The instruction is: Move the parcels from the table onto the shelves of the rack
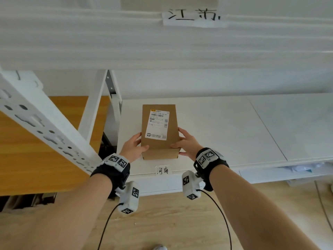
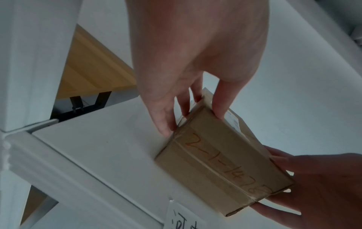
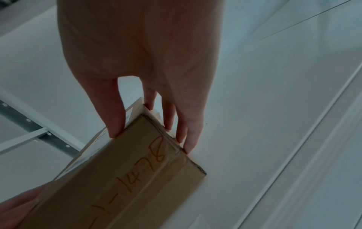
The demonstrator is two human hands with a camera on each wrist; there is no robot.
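A brown cardboard parcel [image 1: 159,130] with a white shipping label on top lies flat on the white lower shelf [image 1: 225,134] of the rack, near the shelf's front edge. My left hand [image 1: 135,145] grips its near left corner, thumb on top and fingers down the side. My right hand [image 1: 185,142] holds the near right corner the same way. In the left wrist view the parcel [image 2: 221,162] shows a taped end with orange handwriting, pinched between the left hand [image 2: 195,62] and the right hand [image 2: 323,186]. The right wrist view shows the right hand [image 3: 137,54] on the parcel [image 3: 127,178].
A paper tag [image 1: 162,170] hangs on the shelf's front lip below the parcel. The upper shelf [image 1: 108,42] juts out overhead with its own tag [image 1: 193,16]. A perforated white upright [image 1: 36,121] slants at left, with the wooden table [image 1: 32,165] behind it. The shelf stretches away bare to the right.
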